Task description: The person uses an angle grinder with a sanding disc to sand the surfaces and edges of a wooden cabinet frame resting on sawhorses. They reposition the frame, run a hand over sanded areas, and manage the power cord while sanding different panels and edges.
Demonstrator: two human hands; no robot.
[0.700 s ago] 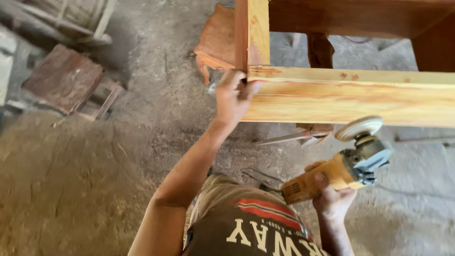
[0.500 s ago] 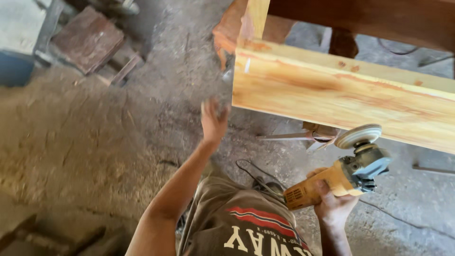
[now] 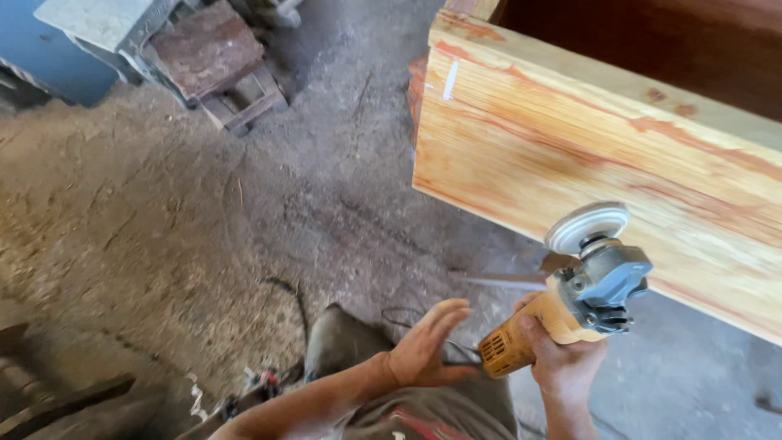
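My right hand [image 3: 558,350] grips the yellow body of an angle grinder [image 3: 570,297], whose grey head and round sanding disc [image 3: 586,226] point up, just in front of a large pale wooden beam [image 3: 586,155]. My left hand [image 3: 423,346] is open with fingers spread, held close beside the rear end of the grinder, near its cable. The disc sits next to the beam's lower face; whether it touches is unclear.
Sawdust covers the concrete floor [image 3: 163,228]. A small wooden stool [image 3: 220,61] and a grey slab [image 3: 102,20] stand at the upper left. A dark wooden part [image 3: 652,41] lies behind the beam. A black cable [image 3: 293,301] runs over the floor near my legs.
My left hand has left the beam's corner and dropped down beside the grinder's rear end. The view has moved closer to the beam and the grinder.
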